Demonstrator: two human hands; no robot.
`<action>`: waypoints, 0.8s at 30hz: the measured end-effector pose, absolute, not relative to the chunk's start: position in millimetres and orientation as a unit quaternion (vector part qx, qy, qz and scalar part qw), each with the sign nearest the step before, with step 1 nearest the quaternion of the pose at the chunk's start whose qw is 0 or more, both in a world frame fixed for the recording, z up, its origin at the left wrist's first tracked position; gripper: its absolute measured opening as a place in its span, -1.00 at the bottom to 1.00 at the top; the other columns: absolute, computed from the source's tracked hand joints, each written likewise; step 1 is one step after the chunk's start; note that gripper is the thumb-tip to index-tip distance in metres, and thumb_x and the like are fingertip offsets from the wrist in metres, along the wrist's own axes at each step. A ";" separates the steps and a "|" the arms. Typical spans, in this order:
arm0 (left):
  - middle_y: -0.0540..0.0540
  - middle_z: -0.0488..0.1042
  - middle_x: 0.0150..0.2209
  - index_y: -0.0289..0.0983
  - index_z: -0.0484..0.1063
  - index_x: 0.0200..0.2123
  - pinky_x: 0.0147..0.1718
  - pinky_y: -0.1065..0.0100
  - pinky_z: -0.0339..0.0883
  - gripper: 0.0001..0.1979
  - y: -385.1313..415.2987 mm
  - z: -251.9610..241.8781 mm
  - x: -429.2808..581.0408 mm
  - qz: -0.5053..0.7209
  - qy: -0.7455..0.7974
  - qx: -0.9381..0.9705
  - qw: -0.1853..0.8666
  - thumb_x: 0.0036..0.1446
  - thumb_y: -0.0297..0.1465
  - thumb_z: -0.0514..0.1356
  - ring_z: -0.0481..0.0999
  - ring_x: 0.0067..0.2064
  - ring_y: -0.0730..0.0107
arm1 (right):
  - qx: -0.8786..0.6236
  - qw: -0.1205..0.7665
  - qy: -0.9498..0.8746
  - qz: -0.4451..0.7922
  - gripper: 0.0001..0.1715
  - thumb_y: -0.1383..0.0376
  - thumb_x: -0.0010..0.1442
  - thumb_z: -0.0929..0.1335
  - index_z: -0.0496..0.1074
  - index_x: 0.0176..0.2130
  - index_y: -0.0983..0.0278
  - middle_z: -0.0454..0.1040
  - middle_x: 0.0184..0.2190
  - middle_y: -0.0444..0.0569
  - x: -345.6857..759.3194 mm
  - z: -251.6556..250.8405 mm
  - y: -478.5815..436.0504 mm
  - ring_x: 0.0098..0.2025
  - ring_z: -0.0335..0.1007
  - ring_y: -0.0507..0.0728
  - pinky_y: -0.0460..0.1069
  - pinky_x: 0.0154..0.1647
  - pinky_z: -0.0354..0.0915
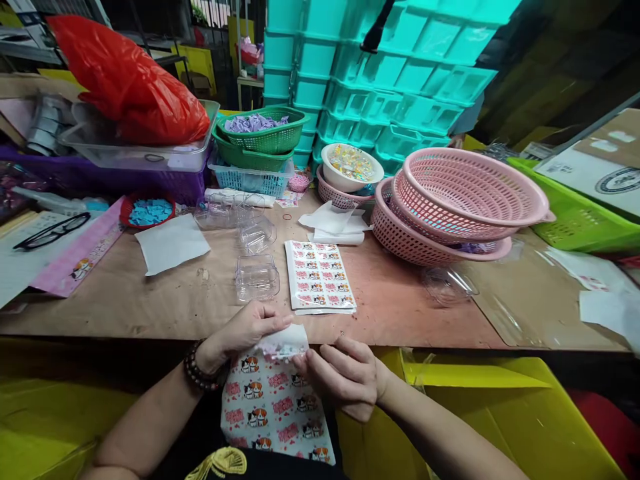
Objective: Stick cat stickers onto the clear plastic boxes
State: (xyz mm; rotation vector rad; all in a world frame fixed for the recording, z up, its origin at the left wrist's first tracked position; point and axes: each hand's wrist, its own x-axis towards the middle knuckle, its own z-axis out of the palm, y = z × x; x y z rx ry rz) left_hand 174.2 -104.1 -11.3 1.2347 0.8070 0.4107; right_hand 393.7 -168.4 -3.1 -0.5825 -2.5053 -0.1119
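Note:
My left hand [247, 331] and my right hand [345, 377] are both closed on the top edge of a sticker sheet [275, 407] printed with cats and pink labels, held below the table's front edge over my lap. Its top corner is curled back, white side out, between my fingertips. A stack of the same sticker sheets [320, 277] lies flat on the brown table [150, 300] just beyond my hands. A small clear plastic box [257, 277] stands left of that stack.
Pink baskets [465, 200] are stacked at right, with a green bin [575, 220] beyond. Green baskets [263, 137], teal crates [380, 80], a white bowl [350, 167], a red bag [130, 83] and glasses [53, 231] are further back. Yellow bins [500, 413] stand under the table.

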 end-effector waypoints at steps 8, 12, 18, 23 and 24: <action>0.07 0.05 -0.70 -0.28 0.15 -0.72 -0.65 0.46 -0.14 -0.32 -79.3 -7.2 91.1 0.281 0.438 0.677 0.520 0.16 0.13 0.09 0.02 -0.62 0.59 | -0.483 0.546 -0.566 0.386 -0.85 0.19 0.16 0.48 0.51 -0.32 0.21 0.55 -0.43 -0.07 359.8 30.9 -119.3 -0.45 0.46 0.08 0.02 -0.44 0.43; 0.03 0.36 -0.62 -0.27 0.59 -0.37 -0.62 0.46 0.04 -0.56 -61.0 0.2 67.6 0.265 0.469 0.741 0.401 0.27 -0.07 0.09 0.25 -0.59 0.50 | -0.503 0.477 -0.431 0.579 -0.56 0.08 -0.16 0.61 0.45 -0.46 0.30 0.45 -0.59 -0.15 342.9 20.3 -59.1 -0.62 0.28 -0.03 -0.10 -0.62 0.23; 0.09 0.39 -0.61 -0.24 0.58 -0.08 -0.54 0.48 0.20 -0.72 -33.8 -10.2 74.7 0.261 0.477 0.790 0.283 0.23 -0.26 0.19 0.37 -0.58 0.50 | -0.561 0.390 -0.383 0.621 -0.45 0.04 -0.35 0.63 0.40 -0.53 0.31 0.43 -0.61 -0.17 320.1 8.1 -7.6 -0.69 0.08 -0.11 -0.15 -0.75 -0.13; 0.12 0.41 -0.61 -0.30 0.51 0.05 -0.54 0.48 0.25 -0.66 -20.5 -20.7 76.2 0.297 0.451 0.814 0.216 0.25 -0.35 0.19 0.35 -0.61 0.54 | -0.611 0.331 -0.387 0.606 -0.45 0.00 -0.35 0.62 0.44 -0.54 0.31 0.40 -0.65 -0.17 316.6 8.8 4.9 -0.68 -0.09 -0.14 -0.11 -0.69 -0.26; 0.12 0.42 -0.60 -0.33 0.49 0.08 -0.55 0.48 0.25 -0.64 -19.3 -22.1 75.9 0.307 0.443 0.818 0.201 0.26 -0.37 0.18 0.34 -0.62 0.55 | -0.619 0.325 -0.388 0.600 -0.45 0.00 -0.34 0.62 0.44 -0.54 0.31 0.38 -0.67 -0.18 316.1 8.9 5.3 -0.68 -0.11 -0.14 -0.10 -0.68 -0.25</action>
